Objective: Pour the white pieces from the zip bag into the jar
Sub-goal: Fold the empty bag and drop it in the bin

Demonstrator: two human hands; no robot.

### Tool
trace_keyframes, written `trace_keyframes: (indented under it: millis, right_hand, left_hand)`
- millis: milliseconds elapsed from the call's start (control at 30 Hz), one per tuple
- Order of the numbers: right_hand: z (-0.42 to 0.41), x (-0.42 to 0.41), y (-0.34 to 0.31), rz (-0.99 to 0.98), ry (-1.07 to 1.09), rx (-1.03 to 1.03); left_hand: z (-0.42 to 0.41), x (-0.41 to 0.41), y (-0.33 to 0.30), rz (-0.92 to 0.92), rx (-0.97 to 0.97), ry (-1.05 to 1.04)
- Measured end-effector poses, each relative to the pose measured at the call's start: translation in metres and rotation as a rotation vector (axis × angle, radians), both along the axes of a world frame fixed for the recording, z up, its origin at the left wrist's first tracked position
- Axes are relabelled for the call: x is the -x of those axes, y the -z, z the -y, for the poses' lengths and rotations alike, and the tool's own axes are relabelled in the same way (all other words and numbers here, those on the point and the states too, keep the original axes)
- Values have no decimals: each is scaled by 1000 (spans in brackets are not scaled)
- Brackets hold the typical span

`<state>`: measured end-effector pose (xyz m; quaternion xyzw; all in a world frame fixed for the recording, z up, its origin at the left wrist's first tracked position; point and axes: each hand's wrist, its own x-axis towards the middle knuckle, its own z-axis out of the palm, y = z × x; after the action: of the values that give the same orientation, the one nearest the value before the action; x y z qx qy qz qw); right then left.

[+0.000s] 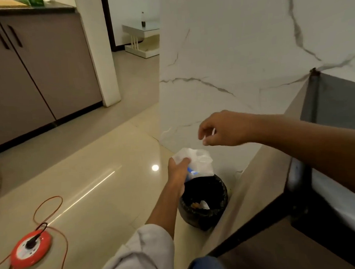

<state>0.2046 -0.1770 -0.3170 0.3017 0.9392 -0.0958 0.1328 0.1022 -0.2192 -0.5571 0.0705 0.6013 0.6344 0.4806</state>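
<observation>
My left hand point(179, 171) grips a clear zip bag point(198, 162) with a blue strip, held just above a small bin point(204, 202) lined with a black bag. The zip bag looks limp and see-through; I cannot tell whether anything is in it. My right hand point(223, 129) hovers higher up and to the right of the bag, fingers loosely curled, and seems to pinch something thin and clear, too blurred to make out. Scraps lie at the bottom of the bin. No jar is in view.
A marble-clad wall point(230, 61) stands right behind the bin. A dark table edge point(316, 169) runs along the right. On the glossy floor at the lower left lies a red cable reel point(30, 249) with an orange cord. Grey cabinets point(37, 69) line the left.
</observation>
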Motion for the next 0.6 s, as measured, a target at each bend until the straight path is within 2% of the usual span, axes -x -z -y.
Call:
trace_keyframes:
  millis: [100,167,200,300,333,433,600]
  right_hand:
    - [-9,39,22,206,52,4]
    - [-15,54,44,258,64,-29]
    - [-18,57,53,237,93,24]
    - [-30,53,64,93,293,357]
    - [-33,48,64,47,329,389]
    - [-44,36,66,19,386,395]
    - [-58,21,74,114,473,377]
  left_hand:
    - [-8,13,-18,9,-108,-20]
    - [-9,26,-29,3,-177,-17]
    - [-7,33,-33,-13,-187,-7]
    - [1,48,-31,-32,-172,70]
    - [3,49,-29,-24,-170,106]
    - [-1,39,-22,27,-177,191]
    - [-29,12,-4,-2,-116,209]
